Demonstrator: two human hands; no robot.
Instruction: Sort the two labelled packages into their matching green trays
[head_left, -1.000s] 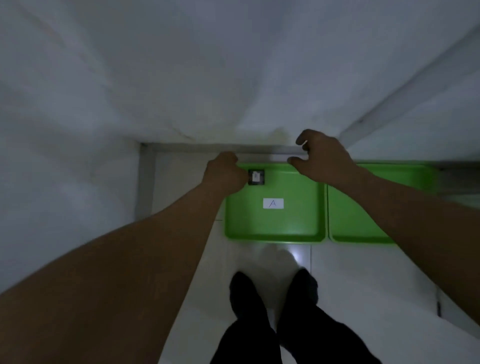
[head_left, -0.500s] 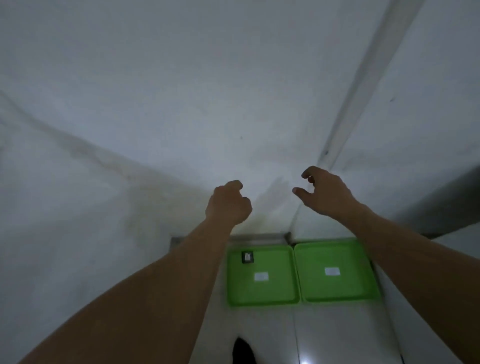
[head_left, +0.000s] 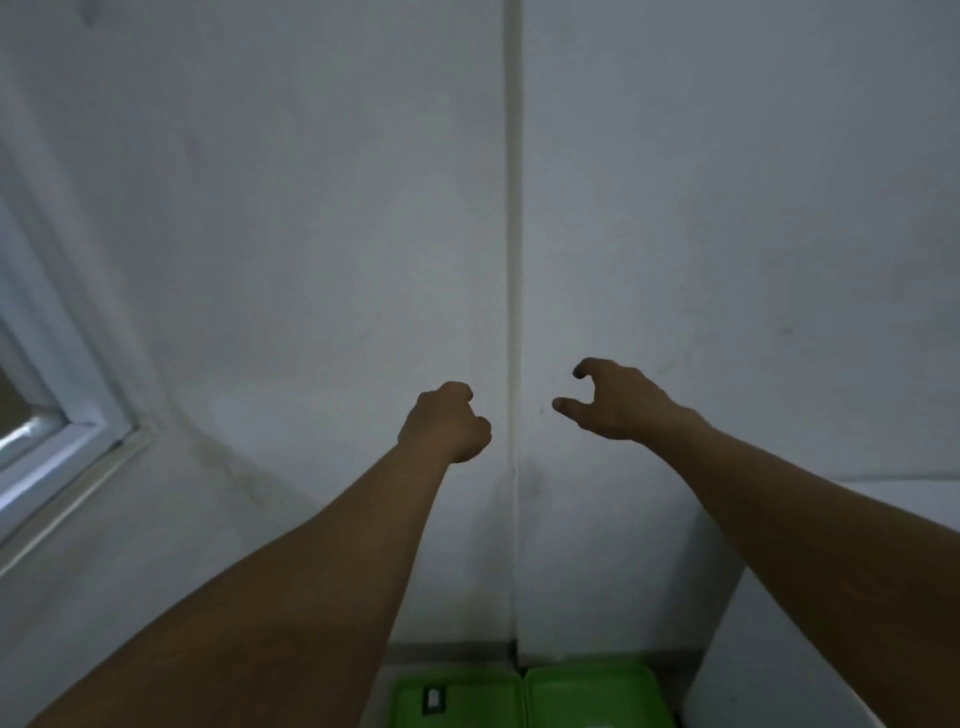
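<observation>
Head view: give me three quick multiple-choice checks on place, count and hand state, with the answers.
1. Where does the small dark package lie?
A. in the left green tray
B. in the right green tray
C. in the right hand

2. How many green trays show?
A. one
B. two
C. three

3. How is the right hand held?
A. gripping a package
B. flat on the wall
C. open, fingers curled, empty

Answers: 1 A, it rests at the far-left corner of the left green tray. 2 B, the right green tray sits beside it at the bottom edge. 3 C, thumb and fingers are apart with nothing between them, while the left hand is a closed fist.
</observation>
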